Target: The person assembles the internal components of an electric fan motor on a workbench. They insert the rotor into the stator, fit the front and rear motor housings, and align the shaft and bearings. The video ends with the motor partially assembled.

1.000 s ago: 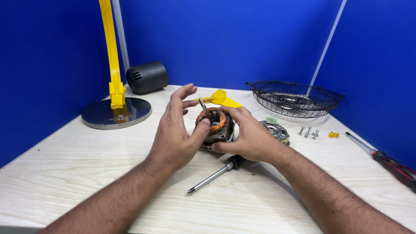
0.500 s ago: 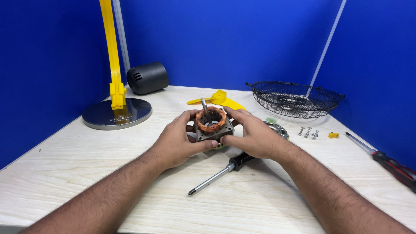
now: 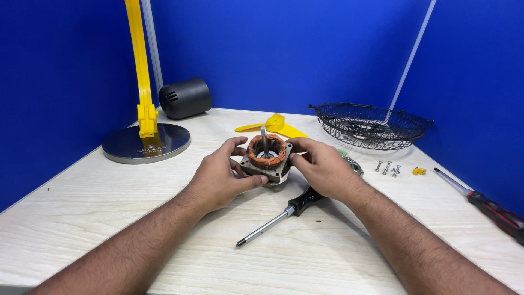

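I am now holding the fan motor (image 3: 266,158) up off the wooden table (image 3: 164,218) with both hands, its copper windings and shaft facing up. A second ago my left hand (image 3: 221,177) was spread open over it; now its fingers are curling around the left side, thumb pressing the near corner. My right hand (image 3: 322,169) is clasping the right side as before. The motor is sitting steadier and more level between my palms, in the middle of the table, just beyond the black-handled screwdriver (image 3: 281,216) lying nearer me.
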